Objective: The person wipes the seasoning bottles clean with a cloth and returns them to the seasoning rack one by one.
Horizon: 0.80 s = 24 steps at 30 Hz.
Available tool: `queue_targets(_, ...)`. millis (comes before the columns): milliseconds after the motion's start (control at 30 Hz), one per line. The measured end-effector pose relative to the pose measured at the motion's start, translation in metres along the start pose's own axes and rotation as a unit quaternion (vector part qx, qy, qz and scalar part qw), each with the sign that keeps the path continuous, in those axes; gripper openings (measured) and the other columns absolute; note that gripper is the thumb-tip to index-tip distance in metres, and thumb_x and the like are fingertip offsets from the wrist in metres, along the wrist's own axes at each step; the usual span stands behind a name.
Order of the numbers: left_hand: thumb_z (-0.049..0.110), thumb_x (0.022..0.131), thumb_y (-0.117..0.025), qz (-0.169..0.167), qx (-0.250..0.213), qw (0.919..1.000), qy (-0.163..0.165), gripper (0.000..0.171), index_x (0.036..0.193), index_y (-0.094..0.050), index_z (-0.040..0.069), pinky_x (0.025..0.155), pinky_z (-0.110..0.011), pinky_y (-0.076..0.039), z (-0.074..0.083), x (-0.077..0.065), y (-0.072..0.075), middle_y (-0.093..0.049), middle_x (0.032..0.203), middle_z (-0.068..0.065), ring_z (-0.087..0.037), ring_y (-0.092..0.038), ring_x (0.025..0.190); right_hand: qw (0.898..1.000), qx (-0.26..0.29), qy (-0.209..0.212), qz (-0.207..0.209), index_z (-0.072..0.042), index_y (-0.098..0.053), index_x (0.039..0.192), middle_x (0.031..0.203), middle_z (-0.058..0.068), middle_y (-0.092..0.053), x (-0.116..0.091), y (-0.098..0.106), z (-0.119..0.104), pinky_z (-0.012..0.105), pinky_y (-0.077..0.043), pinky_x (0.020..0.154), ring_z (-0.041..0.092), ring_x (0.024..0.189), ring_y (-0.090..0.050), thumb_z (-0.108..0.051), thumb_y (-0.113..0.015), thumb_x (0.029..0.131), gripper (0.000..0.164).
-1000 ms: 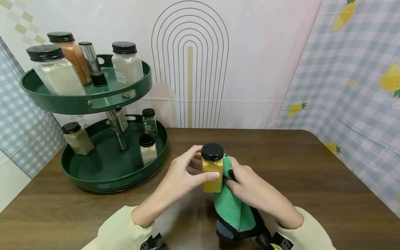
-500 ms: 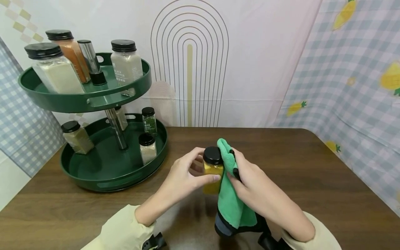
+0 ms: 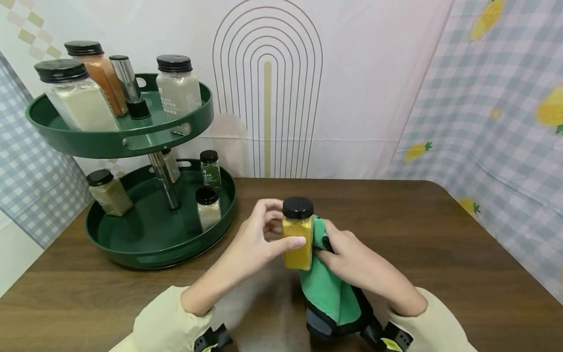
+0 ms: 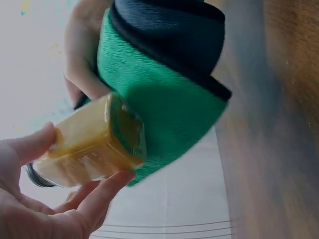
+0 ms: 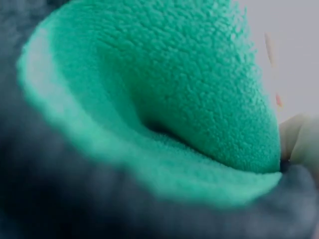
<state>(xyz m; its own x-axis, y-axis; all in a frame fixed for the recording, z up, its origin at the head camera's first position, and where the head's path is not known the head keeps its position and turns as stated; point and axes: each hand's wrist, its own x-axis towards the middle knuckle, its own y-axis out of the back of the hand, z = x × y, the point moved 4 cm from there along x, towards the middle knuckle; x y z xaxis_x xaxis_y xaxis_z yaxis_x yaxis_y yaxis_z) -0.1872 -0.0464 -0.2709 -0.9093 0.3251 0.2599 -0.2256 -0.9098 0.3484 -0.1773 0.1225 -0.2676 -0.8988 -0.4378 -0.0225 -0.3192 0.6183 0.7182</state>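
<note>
In the head view my left hand grips a square clear spice jar with yellow powder and a black lid, thumb in front and fingers behind. The jar is held up over the table, its base turned toward the camera in the left wrist view. My right hand pinches a green cloth with black edging and a dark grey back, against the jar's right side. The cloth hangs below that hand, and in the right wrist view its folds fill most of the picture, hiding the fingers.
A two-tier green rack stands left on the wooden table. Its upper tray carries large jars and a metal cylinder; its lower tray holds several small jars, including a tilted one. Curtains hang behind.
The right hand and cloth rose along the jar's side to its lid half a second ago, hiding part of it. Now they are lower again, and the jar's front shows.
</note>
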Motion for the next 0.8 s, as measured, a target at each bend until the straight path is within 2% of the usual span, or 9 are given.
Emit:
queue_targets(100, 0.019, 0.084, -0.069, -0.017, -0.009, 0.9996, 0.023, 0.045, 0.115, -0.04, 0.004, 0.084, -0.037, -0.049, -0.007, 0.002, -0.001, -0.064, 0.107, -0.013, -0.019, -0.061, 0.094, 1.0, 0.004, -0.011, 0.015, -0.004, -0.033, 0.134, 0.108, 0.011, -0.06, -0.003, 0.004, -0.003, 0.031, -0.048, 0.07, 0.014, 0.088, -0.058, -0.013, -0.05, 0.094, 0.044)
queue_targets(233, 0.016, 0.089, -0.062, -0.041, 0.005, 0.9991, 0.008, 0.036, 0.116, -0.041, 0.002, 0.086, -0.038, -0.05, -0.01, 0.002, -0.005, -0.062, 0.111, -0.017, -0.024, -0.06, 0.099, 0.998, -0.02, -0.004, 0.055, -0.007, -0.03, 0.138, 0.115, 0.013, -0.06, -0.008, 0.012, -0.009, 0.035, -0.05, 0.075, 0.016, 0.097, -0.059, -0.015, -0.052, 0.094, 0.05)
queue_targets(400, 0.015, 0.096, -0.052, -0.077, 0.043, 0.9959, -0.019, 0.045, 0.135, -0.034, 0.004, 0.086, -0.039, -0.049, -0.008, 0.0, -0.01, -0.059, 0.116, -0.016, -0.025, -0.058, 0.102, 0.994, -0.039, 0.013, 0.098, -0.008, -0.032, 0.137, 0.114, 0.015, -0.06, -0.013, 0.018, -0.014, 0.036, -0.051, 0.073, 0.018, 0.094, -0.061, -0.014, -0.053, 0.093, 0.049)
queue_targets(567, 0.02, 0.098, -0.046, -0.123, 0.011, 0.9921, -0.023, 0.053, 0.141, -0.022, 0.001, 0.091, -0.04, -0.046, -0.006, -0.002, -0.016, -0.053, 0.123, -0.02, -0.027, -0.055, 0.11, 0.993, -0.042, 0.027, 0.11, -0.01, -0.034, 0.137, 0.112, 0.013, -0.061, -0.016, 0.018, -0.018, 0.033, -0.05, 0.069, 0.016, 0.09, -0.06, -0.014, -0.054, 0.093, 0.048)
queue_targets(633, 0.021, 0.097, -0.049, -0.126, 0.005, 0.9917, -0.024, 0.058, 0.142, -0.019, 0.001, 0.092, -0.038, -0.046, -0.006, -0.004, -0.018, -0.052, 0.125, -0.019, -0.025, -0.055, 0.11, 0.992, -0.041, 0.035, 0.114, -0.011, -0.036, 0.136, 0.11, 0.012, -0.061, -0.016, 0.018, -0.02, 0.032, -0.049, 0.068, 0.015, 0.087, -0.06, -0.012, -0.054, 0.093, 0.047)
queue_targets(700, 0.023, 0.094, -0.054, -0.122, 0.015, 0.9921, -0.025, 0.062, 0.141, -0.019, 0.003, 0.087, -0.034, -0.048, -0.006, -0.005, -0.02, -0.054, 0.121, -0.018, -0.022, -0.057, 0.104, 0.992, -0.038, 0.042, 0.112, -0.011, -0.037, 0.136, 0.109, 0.011, -0.061, -0.018, 0.017, -0.022, 0.03, -0.049, 0.067, 0.015, 0.085, -0.059, -0.01, -0.054, 0.092, 0.047)
queue_targets(800, 0.024, 0.09, -0.061, -0.102, 0.03, 0.9939, -0.031, 0.062, 0.137, -0.025, 0.005, 0.082, -0.029, -0.048, -0.006, -0.005, -0.02, -0.055, 0.117, -0.014, -0.017, -0.057, 0.098, 0.992, -0.039, 0.055, 0.107, -0.012, -0.037, 0.135, 0.11, 0.01, -0.061, -0.019, 0.014, -0.026, 0.029, -0.049, 0.067, 0.015, 0.087, -0.06, -0.009, -0.055, 0.091, 0.047)
